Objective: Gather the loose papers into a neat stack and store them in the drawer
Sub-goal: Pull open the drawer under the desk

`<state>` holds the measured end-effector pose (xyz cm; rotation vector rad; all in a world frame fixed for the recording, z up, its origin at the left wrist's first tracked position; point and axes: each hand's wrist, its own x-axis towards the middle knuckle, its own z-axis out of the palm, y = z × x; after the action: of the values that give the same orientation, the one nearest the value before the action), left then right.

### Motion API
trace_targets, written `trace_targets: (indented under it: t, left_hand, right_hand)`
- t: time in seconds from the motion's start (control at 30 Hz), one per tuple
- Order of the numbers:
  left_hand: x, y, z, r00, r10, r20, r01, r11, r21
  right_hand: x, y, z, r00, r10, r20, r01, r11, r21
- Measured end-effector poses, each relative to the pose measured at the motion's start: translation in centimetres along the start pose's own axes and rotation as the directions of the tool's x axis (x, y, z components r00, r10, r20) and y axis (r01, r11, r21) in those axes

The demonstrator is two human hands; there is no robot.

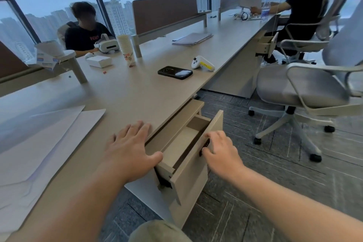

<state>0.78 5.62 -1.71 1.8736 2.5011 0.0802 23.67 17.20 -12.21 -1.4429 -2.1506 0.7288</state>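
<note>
Two hands at the drawer, papers waiting on the counter

Two hands work the drawer (188, 143) while the loose papers (39, 143) lie apart from it, spread in overlapping sheets on the counter (137, 92) at the left of the view, not yet squared into a stack. The right hand (220, 153) sits on the top edge of the drawer front, its fingers (206, 150) curled over that edge and gripping it, which looks like the hold for sliding the drawer. The left hand (129, 147) lies flat near the counter's edge with straight, spread fingers and the thumb reaching toward the drawer's near corner; it holds nothing, and probably braces the body. The drawer stands partly out from under the counter, and what shows of its inside is bare, so it seems ready to receive the sheets.

Further along the counter rest a black phone (174, 72), a white controller (202, 63) with a yellow part, a stack of paper cups (125, 47) and another pile of sheets (192, 38). An office chair (300, 92) stands just right of the drawer, near enough that it might crowd a wider pull.
</note>
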Motion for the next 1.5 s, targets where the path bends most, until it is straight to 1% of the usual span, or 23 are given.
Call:
trace_targets:
  t: [0.03,0.07,0.1,0.13,0.17,0.2,0.33,0.4,0.6,0.83,1.17,1.3,1.37,1.43,1.5]
  left_hand:
    - [-0.1,0.0,0.0,1.000,-0.003,0.002,0.003,1.000,0.004]
    - [-0.2,0.0,0.0,1.000,-0.002,0.004,0.002,1.000,0.007]
    - [-0.4,0.0,-0.1,1.000,-0.002,0.006,0.002,1.000,0.009]
    - [-0.6,0.0,-0.1,1.000,-0.003,0.011,0.003,1.000,0.010]
    - [-0.8,0.0,-0.2,1.000,-0.003,0.019,0.003,1.000,0.008]
    - [-1.1,-0.1,-0.2,1.000,-0.002,0.027,0.002,1.000,0.007]
    - [-3.1,-0.3,-0.6,1.000,-0.001,0.031,0.001,1.000,0.004]
    - [-4.1,-0.6,-0.6,0.999,0.006,0.036,-0.006,1.000,0.003]
    - [-7.0,-1.4,-0.9,0.999,-0.003,0.041,0.003,1.000,-0.015]
    - [-9.5,-2.4,-0.6,0.999,0.023,0.044,-0.023,1.000,-0.006]
    - [-10.3,-3.2,-0.3,0.998,0.057,0.034,-0.056,0.998,-0.021]
    - [-10.0,-3.2,-0.2,0.998,0.060,0.030,-0.060,0.998,-0.004]
    - [-9.8,-3.3,-0.1,0.998,0.058,0.029,-0.058,0.998,0.008]
    - [-9.8,-3.2,-0.2,0.998,0.052,0.033,-0.053,0.998,0.024]
    - [-9.9,-3.1,-0.3,0.998,0.047,0.030,-0.048,0.999,0.025]
  right_hand:
    - [-0.6,-0.4,-0.6,0.989,-0.135,0.065,0.141,0.987,-0.084]
    - [-1.2,-0.7,-1.0,0.957,-0.238,0.167,0.265,0.950,-0.166]
    - [-1.9,-0.9,-1.1,0.918,-0.288,0.275,0.354,0.905,-0.237]
    - [-2.4,-0.8,-1.0,0.879,-0.310,0.361,0.419,0.864,-0.279]
    - [-2.9,-0.7,-1.1,0.855,-0.307,0.417,0.450,0.839,-0.305]
    - [-3.3,-0.7,-1.3,0.849,-0.297,0.437,0.458,0.826,-0.329]
    - [-3.9,-1.1,-2.9,0.842,-0.316,0.437,0.502,0.756,-0.421]
    - [-4.2,-0.9,-3.6,0.841,-0.325,0.432,0.509,0.746,-0.430]
    - [-5.8,1.0,-5.8,0.852,-0.319,0.414,0.491,0.761,-0.424]
    - [-8.1,4.3,-8.9,0.859,-0.312,0.407,0.458,0.823,-0.336]
    - [-11.7,7.9,-11.0,0.916,-0.306,0.261,0.380,0.871,-0.311]
    - [-12.3,8.6,-11.3,0.928,-0.292,0.231,0.359,0.865,-0.351]
    - [-12.4,8.2,-11.3,0.923,-0.288,0.254,0.370,0.844,-0.389]
    - [-12.2,7.5,-11.2,0.908,-0.286,0.307,0.401,0.808,-0.432]
    - [-12.0,7.0,-10.9,0.893,-0.297,0.339,0.430,0.788,-0.442]
